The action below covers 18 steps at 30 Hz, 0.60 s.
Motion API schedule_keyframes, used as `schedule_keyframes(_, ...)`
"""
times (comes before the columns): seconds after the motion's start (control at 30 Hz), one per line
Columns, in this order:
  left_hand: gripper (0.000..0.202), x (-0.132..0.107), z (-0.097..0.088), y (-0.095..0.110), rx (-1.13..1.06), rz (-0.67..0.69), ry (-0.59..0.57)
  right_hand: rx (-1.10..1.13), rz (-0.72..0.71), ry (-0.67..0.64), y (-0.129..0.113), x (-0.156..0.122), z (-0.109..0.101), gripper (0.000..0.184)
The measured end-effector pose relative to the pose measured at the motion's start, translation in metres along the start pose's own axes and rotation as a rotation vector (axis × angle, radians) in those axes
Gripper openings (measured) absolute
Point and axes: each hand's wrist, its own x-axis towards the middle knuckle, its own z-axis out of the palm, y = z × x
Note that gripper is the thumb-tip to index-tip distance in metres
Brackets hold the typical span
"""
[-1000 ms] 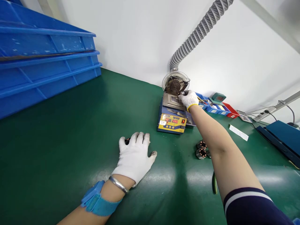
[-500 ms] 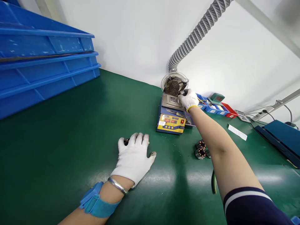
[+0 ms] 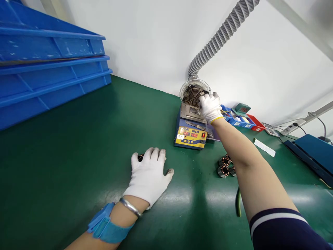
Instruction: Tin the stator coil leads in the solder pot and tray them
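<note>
My left hand (image 3: 149, 175), in a white glove, lies flat on the green mat (image 3: 85, 146) with fingers spread; a small dark part (image 3: 141, 157) peeks out at its fingertips. My right hand (image 3: 210, 106), also gloved, reaches far forward over the blue and yellow solder pot (image 3: 191, 129), right in front of the round fan grille (image 3: 193, 93). Its fingers are curled around something small that I cannot make out. A few wound motor cores (image 3: 225, 166) lie on the mat beside my right forearm.
Stacked blue trays (image 3: 47, 66) fill the far left. A grey ribbed hose (image 3: 218, 38) rises from the fan. Small blue and red bins (image 3: 241, 119), a white label strip (image 3: 264, 147) and a dark blue device (image 3: 310, 154) sit to the right. A green-handled tool (image 3: 237, 201) lies under my arm.
My right hand has lifted slightly and moved up toward the fan grille. My left hand has stayed flat on the mat.
</note>
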Motion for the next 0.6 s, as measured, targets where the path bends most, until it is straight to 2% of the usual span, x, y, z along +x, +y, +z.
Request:
schedule_keyframes(0.13,0.053,0.0,-0.001,0.001,-0.007,-0.008,-0.005,-0.049,-0.032,0.005,-0.002,-0.002,0.003,0.023)
schedule_keyframes(0.33,0.053,0.001,-0.001,0.001,-0.027,-0.004,0.001,0.033,-0.014,0.016,0.003,-0.001,-0.001,0.025)
schedule_keyframes(0.4,0.053,0.0,0.0,0.0,-0.02,-0.001,0.004,0.082,0.06,0.047,0.007,0.0,-0.003,0.032)
schedule_keyframes(0.47,0.053,0.0,0.0,0.0,-0.015,0.0,0.007,0.208,0.208,0.087,0.011,-0.001,-0.004,0.041)
schedule_keyframes(0.6,0.053,-0.001,0.0,0.0,-0.01,-0.001,0.006,0.637,0.51,0.061,0.017,-0.003,-0.001,0.04)
